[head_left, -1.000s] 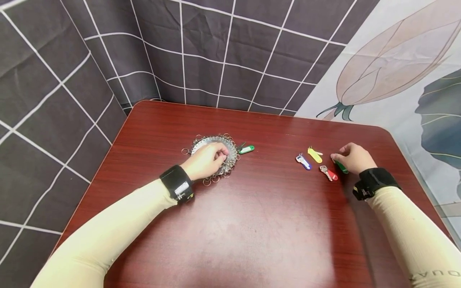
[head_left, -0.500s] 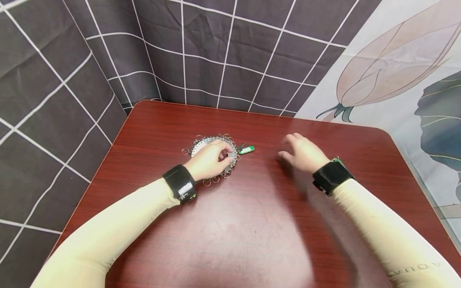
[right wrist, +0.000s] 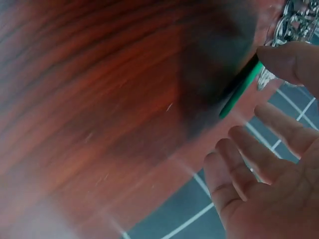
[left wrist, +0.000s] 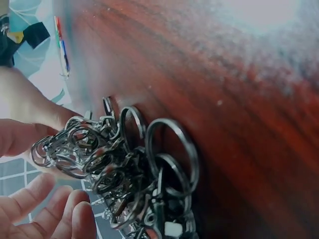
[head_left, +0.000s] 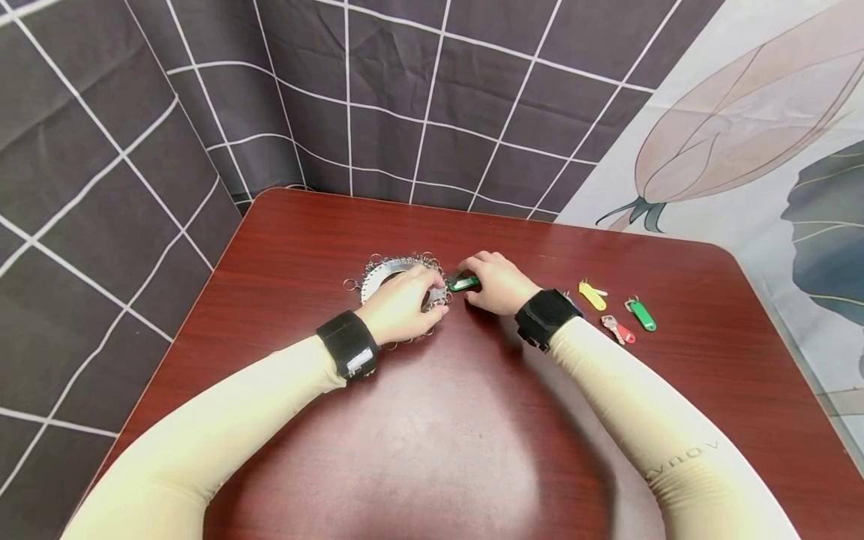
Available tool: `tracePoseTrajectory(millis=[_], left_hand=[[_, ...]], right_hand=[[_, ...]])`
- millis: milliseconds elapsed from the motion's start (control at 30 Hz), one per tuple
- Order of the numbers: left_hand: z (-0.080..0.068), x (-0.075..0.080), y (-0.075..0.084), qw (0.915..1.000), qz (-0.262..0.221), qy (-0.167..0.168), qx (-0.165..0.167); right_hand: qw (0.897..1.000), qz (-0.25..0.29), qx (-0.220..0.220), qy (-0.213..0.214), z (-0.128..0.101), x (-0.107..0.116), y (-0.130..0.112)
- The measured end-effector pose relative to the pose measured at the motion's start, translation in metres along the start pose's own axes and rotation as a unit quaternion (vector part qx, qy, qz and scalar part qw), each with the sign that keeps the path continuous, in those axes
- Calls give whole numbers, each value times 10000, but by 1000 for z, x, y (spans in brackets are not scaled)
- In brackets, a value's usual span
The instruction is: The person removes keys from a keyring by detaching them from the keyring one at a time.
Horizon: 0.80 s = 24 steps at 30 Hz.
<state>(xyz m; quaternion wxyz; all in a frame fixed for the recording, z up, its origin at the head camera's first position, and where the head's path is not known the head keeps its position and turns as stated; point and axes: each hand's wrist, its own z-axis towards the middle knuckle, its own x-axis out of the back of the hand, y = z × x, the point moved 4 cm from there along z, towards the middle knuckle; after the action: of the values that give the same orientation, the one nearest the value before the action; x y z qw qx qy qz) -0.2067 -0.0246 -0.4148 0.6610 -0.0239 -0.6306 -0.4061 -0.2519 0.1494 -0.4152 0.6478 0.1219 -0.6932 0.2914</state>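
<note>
A round metal ring-shaped plate (head_left: 373, 279), hung all round with key rings and clasps, lies on the table in the head view. My left hand (head_left: 403, 304) is over its right side, thumb and fingers apart. Up close in the left wrist view are the key rings (left wrist: 172, 149), with loosely bent fingers (left wrist: 65, 211) beside them. Against the plate's right edge lies a green key tag (head_left: 464, 283) with a pale label. My right hand (head_left: 499, 283) reaches it from the right. In the right wrist view the thumb overlaps the green tag (right wrist: 242, 89), while the other fingers are spread away from it.
Further right lie a yellow key tag (head_left: 592, 295), another green key tag (head_left: 641, 313) and a red key tag (head_left: 626, 334) with a key. A blue tag (head_left: 571, 298) is mostly hidden behind the right wristband. Dark checked cloth (head_left: 391, 97) hangs behind the table (head_left: 324, 232).
My right hand has left the far-right green tag and travelled left to the green tag beside the plate. My left hand has shifted slightly right over the plate, its fingers spread a little wider.
</note>
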Motion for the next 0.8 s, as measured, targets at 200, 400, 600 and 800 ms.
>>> tracePoseTrajectory(millis=[200,400,600,800], left_hand=[[-1,-3,0,10000,52,3,-43],[0,-4,-1,9999,64,-7,-78],[-2,-4,-2,10000,30,-31,-18],[-4,-6,-4,10000,25,-64,21]], right_hand=[[9998,-103,20,-156,6,-7,-10],[9996,-146,-220,-64,3,-11,-6],[9995,-74,-200,216,0,-11,-4],[9998,73,-55,163,-3,-12,-6]])
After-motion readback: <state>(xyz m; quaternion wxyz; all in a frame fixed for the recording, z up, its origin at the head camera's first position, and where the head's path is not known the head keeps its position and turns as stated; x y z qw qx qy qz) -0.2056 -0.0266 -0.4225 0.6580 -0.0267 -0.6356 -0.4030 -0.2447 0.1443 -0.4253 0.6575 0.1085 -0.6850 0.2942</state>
